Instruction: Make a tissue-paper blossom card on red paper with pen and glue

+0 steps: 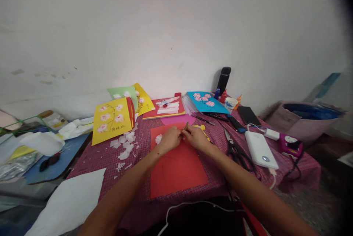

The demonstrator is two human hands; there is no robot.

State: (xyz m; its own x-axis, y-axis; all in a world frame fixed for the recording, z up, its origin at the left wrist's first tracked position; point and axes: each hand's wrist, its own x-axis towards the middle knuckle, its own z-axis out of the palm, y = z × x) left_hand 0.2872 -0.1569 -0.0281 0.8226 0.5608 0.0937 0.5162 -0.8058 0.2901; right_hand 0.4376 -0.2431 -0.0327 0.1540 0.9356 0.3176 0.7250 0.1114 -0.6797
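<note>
A red sheet of paper [176, 166] lies on the checked tablecloth [110, 155] in front of me. My left hand [169, 138] rests on the sheet's far part, fingers curled, beside a small white scrap [158, 139]. My right hand [195, 136] is closed in a pinch on a thin brownish stick [186, 126], a pencil or brush, whose tip meets the paper between the two hands. The hands almost touch.
Yellow cards with pink blossoms [111, 120], a blue blossom card [205, 102], torn white scraps [124, 146], scissors [234, 149], a white power bank [260, 149], a phone [248, 115], a cup [230, 103] and a black flask [224, 79] lie around. A white sheet [71, 203] hangs at the left.
</note>
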